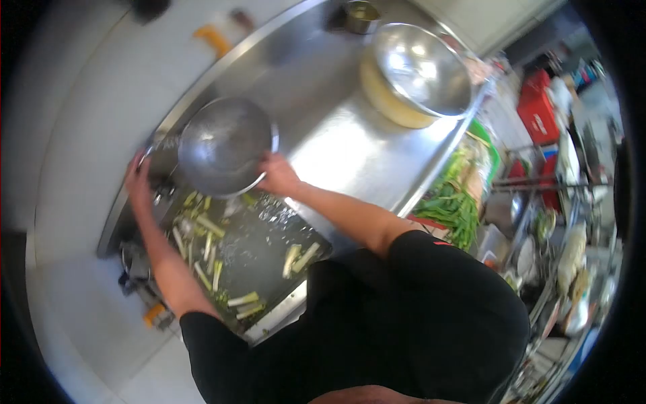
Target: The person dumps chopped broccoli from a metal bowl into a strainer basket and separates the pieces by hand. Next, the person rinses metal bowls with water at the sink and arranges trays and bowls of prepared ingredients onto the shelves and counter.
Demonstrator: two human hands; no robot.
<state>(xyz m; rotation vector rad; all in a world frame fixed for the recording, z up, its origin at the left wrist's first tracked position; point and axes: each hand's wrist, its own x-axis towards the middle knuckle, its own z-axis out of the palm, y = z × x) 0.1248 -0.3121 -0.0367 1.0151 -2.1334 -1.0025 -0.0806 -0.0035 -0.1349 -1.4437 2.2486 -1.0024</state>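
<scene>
Both bare arms reach forward and apart, left hand (138,182) and right hand (277,175) level, fingers curled in a grip.

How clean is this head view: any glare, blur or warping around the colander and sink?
Head view: strong fisheye warp, with black corners and the steel counter bowed. Bright glare patches sit on the steel bowl and the water in the sink. The colander, held by the left hand and right hand, looks softly blurred. The racks at the right edge are smeared.

Steel counter (350,145): big bowl (420,67) on yellow basin (387,101), sm pot (362,16) behind.
</scene>
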